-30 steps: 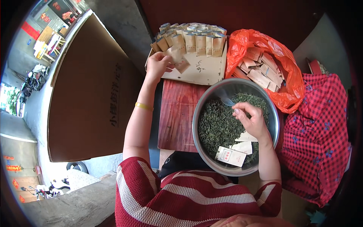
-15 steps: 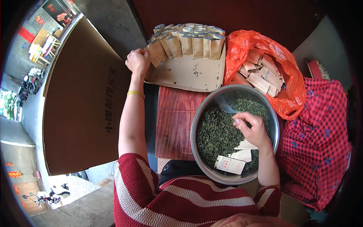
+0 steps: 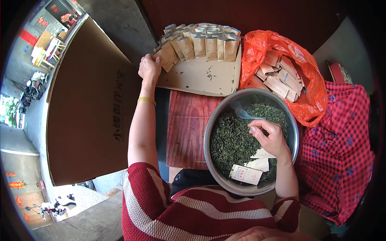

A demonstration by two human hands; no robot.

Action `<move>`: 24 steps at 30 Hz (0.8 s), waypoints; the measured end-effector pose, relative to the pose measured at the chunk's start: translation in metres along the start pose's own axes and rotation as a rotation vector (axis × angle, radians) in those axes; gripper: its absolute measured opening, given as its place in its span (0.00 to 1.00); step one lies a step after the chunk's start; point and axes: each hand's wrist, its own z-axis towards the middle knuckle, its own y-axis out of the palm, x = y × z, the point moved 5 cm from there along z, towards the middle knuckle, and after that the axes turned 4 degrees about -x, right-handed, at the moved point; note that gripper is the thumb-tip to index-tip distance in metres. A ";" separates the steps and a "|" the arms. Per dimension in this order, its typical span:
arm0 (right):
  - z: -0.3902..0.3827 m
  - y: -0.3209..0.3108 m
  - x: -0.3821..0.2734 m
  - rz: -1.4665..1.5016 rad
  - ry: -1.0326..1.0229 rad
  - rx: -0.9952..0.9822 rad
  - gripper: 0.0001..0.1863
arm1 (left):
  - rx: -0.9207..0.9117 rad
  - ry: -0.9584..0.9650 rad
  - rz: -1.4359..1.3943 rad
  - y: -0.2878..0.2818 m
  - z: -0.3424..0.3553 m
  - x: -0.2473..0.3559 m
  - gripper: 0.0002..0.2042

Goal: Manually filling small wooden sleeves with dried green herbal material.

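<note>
My left hand [image 3: 149,68] is closed at the left edge of a shallow cardboard tray [image 3: 197,82], against the leftmost paper packets [image 3: 168,56]. Its fingertips are partly hidden, so what they grip is unclear. Rows of upright tan packets fill the tray's far part. My right hand [image 3: 268,136] is over a metal basin [image 3: 207,148] of dried green leaves [image 3: 231,140], its thumb and fingers closed on a clear plastic spoon [image 3: 243,114]. The spoon's bowl rests on the leaves. Beneath that hand, several flat pale packets [image 3: 246,174] lie on the leaves.
A red plastic bag [image 3: 317,96] holding loose paper packets [image 3: 283,78] stands right of the tray. Red checked cloth [image 3: 337,148] drapes at the right. A large cardboard box [image 3: 88,108] stands left of my left arm. Reddish wooden boards [image 3: 187,132] lie below the tray.
My left hand has shifted slightly right, closer in against the leftmost packets. The right hand and spoon stay in place over the basin. The whole view has moved a little.
</note>
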 end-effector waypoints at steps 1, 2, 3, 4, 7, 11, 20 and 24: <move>-0.001 0.001 0.000 -0.002 0.004 -0.001 0.06 | -0.010 0.007 0.003 0.000 -0.003 0.000 0.14; -0.001 0.001 0.000 -0.002 0.004 -0.001 0.06 | -0.018 0.014 0.005 0.001 -0.003 0.000 0.15; -0.001 0.001 0.001 -0.019 0.000 -0.003 0.06 | -0.020 0.014 0.005 0.001 -0.004 -0.001 0.15; -0.001 0.002 0.001 -0.034 -0.001 -0.005 0.06 | -0.023 0.029 -0.010 0.002 -0.005 -0.001 0.16; 0.000 -0.002 0.000 -0.085 0.048 -0.014 0.05 | 0.043 0.084 -0.031 0.003 -0.001 -0.003 0.19; 0.007 -0.006 0.017 -0.247 0.107 0.038 0.06 | 0.201 0.277 -0.173 -0.016 -0.010 -0.002 0.24; 0.008 -0.016 0.039 -0.399 0.028 0.163 0.06 | -0.852 0.997 -0.390 -0.047 -0.244 0.173 0.12; 0.011 -0.021 0.036 -0.264 0.068 0.230 0.07 | -0.968 1.385 -0.107 -0.014 -0.343 0.195 0.17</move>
